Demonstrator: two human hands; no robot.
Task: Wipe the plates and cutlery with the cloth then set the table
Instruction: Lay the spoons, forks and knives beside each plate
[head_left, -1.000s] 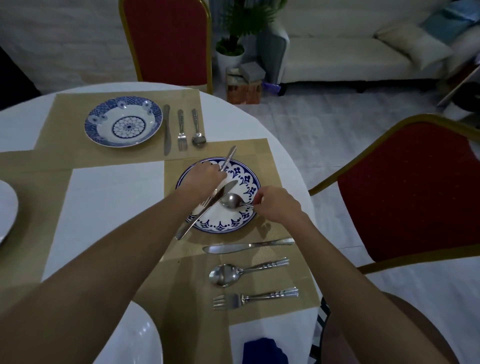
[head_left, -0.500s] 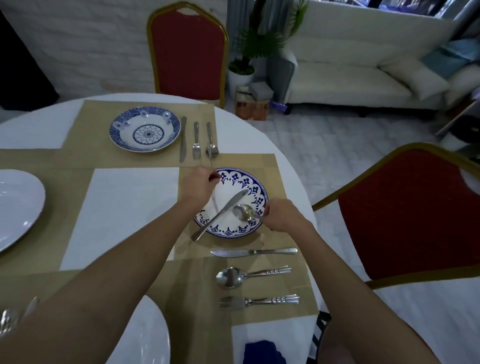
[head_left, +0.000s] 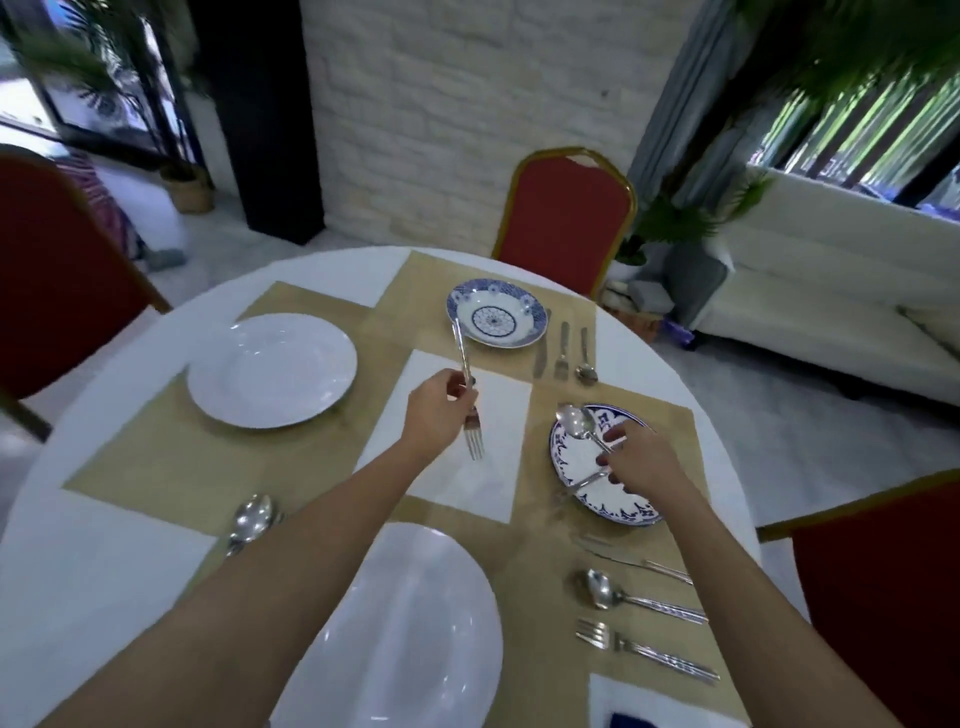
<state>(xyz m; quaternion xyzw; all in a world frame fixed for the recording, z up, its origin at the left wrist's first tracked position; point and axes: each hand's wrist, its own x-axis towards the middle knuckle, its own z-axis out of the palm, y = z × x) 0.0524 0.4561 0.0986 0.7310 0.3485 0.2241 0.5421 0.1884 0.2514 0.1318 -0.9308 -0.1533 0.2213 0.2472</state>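
Observation:
My left hand (head_left: 439, 410) grips a fork (head_left: 466, 387) by its handle, tines pointing down, above the white centre of the table. My right hand (head_left: 641, 465) pinches a spoon (head_left: 574, 422) by the handle over the blue patterned plate (head_left: 631, 513) at the right. A blurred knife (head_left: 587, 480) sits on that plate at my right fingers; I cannot tell whether they hold it. A blue cloth (head_left: 631, 721) peeks in at the bottom edge.
A second patterned plate (head_left: 496, 314) with a knife, fork and spoon (head_left: 562, 356) lies at the far side. Two white plates (head_left: 271, 370) (head_left: 410, 623), a loose spoon (head_left: 252, 519) and a near cutlery set (head_left: 634, 603) lie on tan mats. Red chairs (head_left: 566, 223) ring the table.
My left hand has lifted the fork off the patterned plate and moved left; the knife has left that hand. My right hand stays over the plate with the spoon. My view has tilted up.

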